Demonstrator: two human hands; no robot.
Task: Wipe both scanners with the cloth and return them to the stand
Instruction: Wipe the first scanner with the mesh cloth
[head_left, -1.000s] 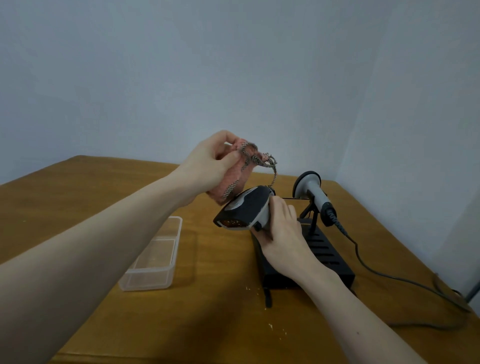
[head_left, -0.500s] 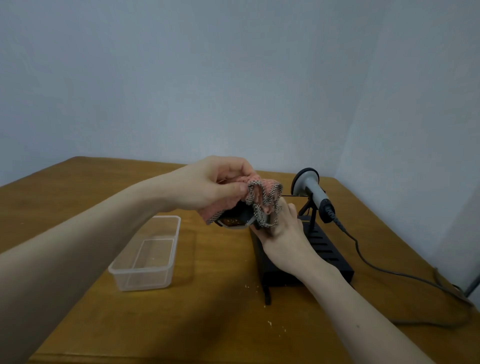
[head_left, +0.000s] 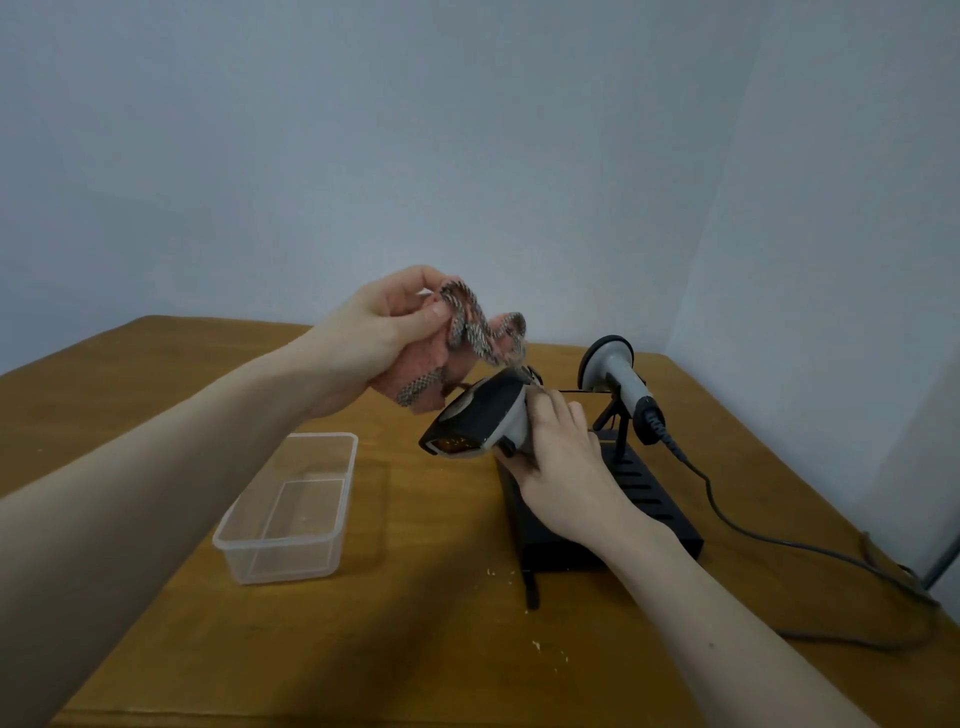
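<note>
While my right hand (head_left: 563, 470) clasps scanner (head_left: 480, 415), nose pointing left, left hand (head_left: 382, 335) pinches cloth (head_left: 460, 345) just above-left.

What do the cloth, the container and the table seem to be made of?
Cloth: soft woven fabric, pink with a checked hem; it crumples.
Container: clear, glossy plastic; the table shows through.
Table: matte brown wood or wood-look laminate.

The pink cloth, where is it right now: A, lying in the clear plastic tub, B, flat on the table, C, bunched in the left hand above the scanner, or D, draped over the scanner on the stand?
C: the left hand grips the pink cloth, bunched up just above the scanner that the right hand holds.
</note>
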